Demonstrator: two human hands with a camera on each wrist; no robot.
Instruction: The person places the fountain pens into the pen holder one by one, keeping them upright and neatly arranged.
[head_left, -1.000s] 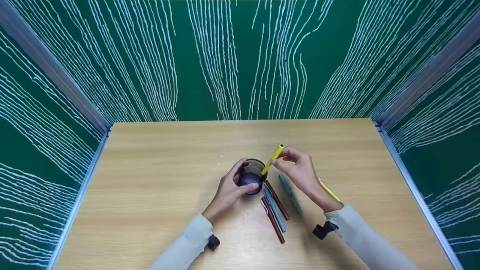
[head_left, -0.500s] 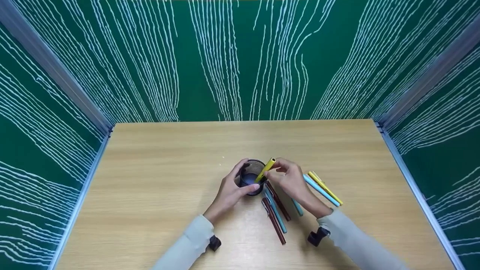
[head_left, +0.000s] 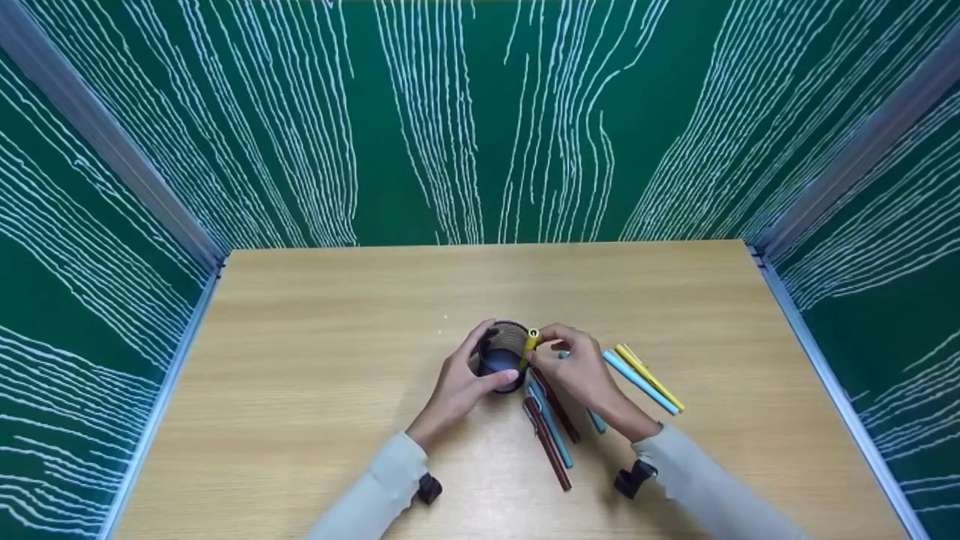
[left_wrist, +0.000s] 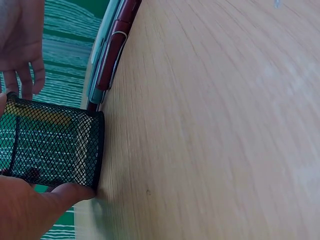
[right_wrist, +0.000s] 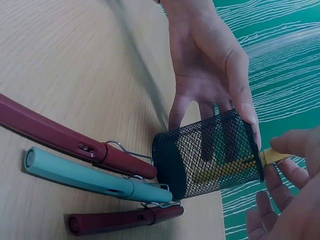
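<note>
A black mesh pen cup [head_left: 504, 361] stands upright on the table, and my left hand [head_left: 463, 379] grips it, fingers on the far side and thumb over the near rim. My right hand [head_left: 581, 367] pinches a yellow pen [head_left: 531, 342] near its top at the cup's right rim. In the right wrist view most of the yellow pen [right_wrist: 220, 171] shows through the mesh [right_wrist: 205, 150], inside the cup. Close to the cup's base lie two dark red pens [head_left: 547, 446] with a light blue pen [head_left: 553, 431] between them.
Partly under my right hand lies another blue pen [head_left: 596, 421]. Right of that wrist, a light blue pen [head_left: 641, 382] and a yellow pen [head_left: 649, 375] lie side by side on the wooden table [head_left: 315, 390]. Green walls [head_left: 420, 120] with white lines enclose the back and sides.
My right hand has moved left and toward me, lowering the yellow pen from above the rim down into the cup. My left hand keeps its hold on the cup.
</note>
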